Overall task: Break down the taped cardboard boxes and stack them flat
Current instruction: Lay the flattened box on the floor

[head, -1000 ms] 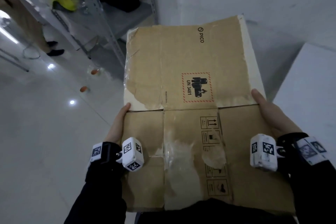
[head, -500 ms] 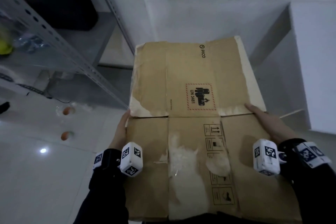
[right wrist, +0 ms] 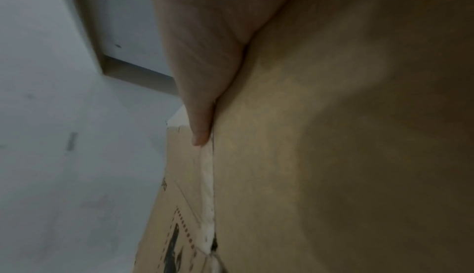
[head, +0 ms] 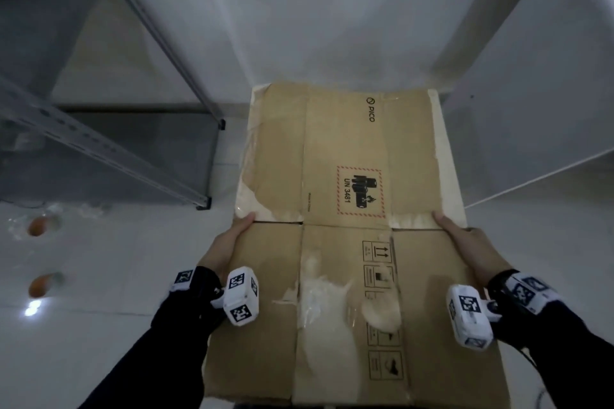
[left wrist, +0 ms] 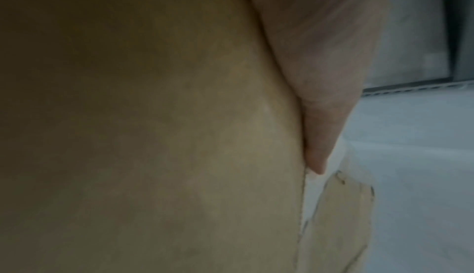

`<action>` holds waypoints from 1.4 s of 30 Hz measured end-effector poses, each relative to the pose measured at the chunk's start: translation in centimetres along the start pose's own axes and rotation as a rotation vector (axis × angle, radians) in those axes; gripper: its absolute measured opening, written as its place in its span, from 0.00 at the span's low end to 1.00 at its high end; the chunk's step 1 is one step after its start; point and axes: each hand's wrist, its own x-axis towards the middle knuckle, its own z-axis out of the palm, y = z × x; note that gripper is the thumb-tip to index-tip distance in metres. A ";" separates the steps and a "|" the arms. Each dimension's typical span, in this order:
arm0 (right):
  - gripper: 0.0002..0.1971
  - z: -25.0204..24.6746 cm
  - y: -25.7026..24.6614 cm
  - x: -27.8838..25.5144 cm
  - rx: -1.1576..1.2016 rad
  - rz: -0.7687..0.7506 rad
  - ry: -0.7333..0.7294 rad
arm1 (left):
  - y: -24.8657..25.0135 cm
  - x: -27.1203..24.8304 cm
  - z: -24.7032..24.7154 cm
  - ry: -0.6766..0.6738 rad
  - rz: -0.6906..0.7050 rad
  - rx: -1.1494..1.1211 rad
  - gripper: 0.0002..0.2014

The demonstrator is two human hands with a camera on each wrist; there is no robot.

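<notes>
both hands, left [head: 229, 242] and right [head: 465, 244], grip the flat box [head: 345, 242] by its side edges, thumbs on top, holding it level above the floor [head: 99, 276], probably to carry it to a stack.

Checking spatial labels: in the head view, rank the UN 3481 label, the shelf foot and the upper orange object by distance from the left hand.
From the left hand:
1. Shelf foot, up-left on the floor.
2. UN 3481 label, right, on the cardboard.
3. Upper orange object, far left.
</notes>
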 end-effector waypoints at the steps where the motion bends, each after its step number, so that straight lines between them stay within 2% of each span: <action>1: 0.34 1.1 1.4 3.1 -0.009 -0.014 0.005 | -1.5 3.5 0.1 -0.007 0.010 0.011 0.26; 4: 0.41 4.6 5.2 11.8 -0.043 -0.047 0.011 | -5.5 13.3 0.6 -0.022 0.030 0.016 0.30; 5: 0.40 5.7 6.1 14.6 -0.066 -0.058 0.005 | -6.6 16.3 0.7 -0.016 0.039 0.021 0.31; 7: 0.37 7.7 7.8 20.1 -0.100 -0.072 -0.007 | -8.1 21.6 1.3 -0.022 0.085 0.051 0.27; 9: 0.40 9.7 9.1 25.3 -0.125 -0.084 -0.014 | -9.4 26.7 2.0 -0.046 0.124 0.060 0.22; 13: 0.42 13.3 11.4 34.9 -0.158 -0.116 -0.001 | -11.7 35.6 3.2 -0.077 0.156 0.081 0.21; 18: 0.47 15.9 15.3 41.7 -0.189 -0.079 -0.027 | -15.4 43.4 3.8 0.020 0.087 0.187 0.32; 19: 0.51 16.1 15.7 42.7 -0.191 -0.090 -0.027 | -15.8 44.6 3.8 0.037 0.087 0.207 0.33; 21: 0.66 16.5 15.6 44.4 -0.180 -0.091 -0.035 | -15.5 46.3 4.0 0.068 0.103 0.232 0.36; 22: 0.69 16.6 15.3 45.1 -0.185 -0.099 -0.019 | -15.0 46.9 4.1 0.085 0.127 0.245 0.38; 23: 0.67 16.8 14.8 45.5 -0.217 -0.122 0.011 | -14.3 47.4 4.2 0.102 0.148 0.263 0.43; 25: 0.52 17.3 13.4 45.0 -0.349 -0.164 0.142 | -12.7 47.9 4.4 0.144 0.145 0.318 0.55; 26: 0.46 17.5 12.8 44.6 -0.388 -0.192 0.190 | -12.1 47.5 4.7 0.175 0.139 0.360 0.57; 29: 0.45 17.3 14.3 42.6 -0.315 -0.156 0.172 | -13.7 45.0 4.2 0.196 0.083 0.332 0.52; 31: 0.49 16.5 18.7 40.3 -0.192 -0.060 0.117 | -17.7 42.2 3.1 0.131 0.009 0.182 0.55; 33: 0.49 16.4 24.3 37.2 -0.077 0.058 0.112 | -22.3 40.0 2.7 0.111 -0.050 0.050 0.51; 35: 0.47 17.5 28.3 34.4 0.097 0.102 0.192 | -25.6 38.6 3.1 0.208 -0.072 -0.006 0.43; 37: 0.53 18.8 30.0 34.3 0.175 0.084 0.320 | -26.5 38.2 3.8 0.300 -0.023 -0.018 0.37; 38: 0.52 19.3 29.7 34.6 0.174 0.058 0.353 | -26.3 38.2 4.2 0.305 0.007 -0.010 0.35; 41: 0.35 19.8 27.8 36.1 0.118 -0.022 0.401 | -24.6 39.1 5.0 0.302 0.055 -0.012 0.34; 42: 0.33 19.9 27.2 36.9 0.111 -0.046 0.409 | -23.8 39.7 5.1 0.301 0.068 -0.021 0.34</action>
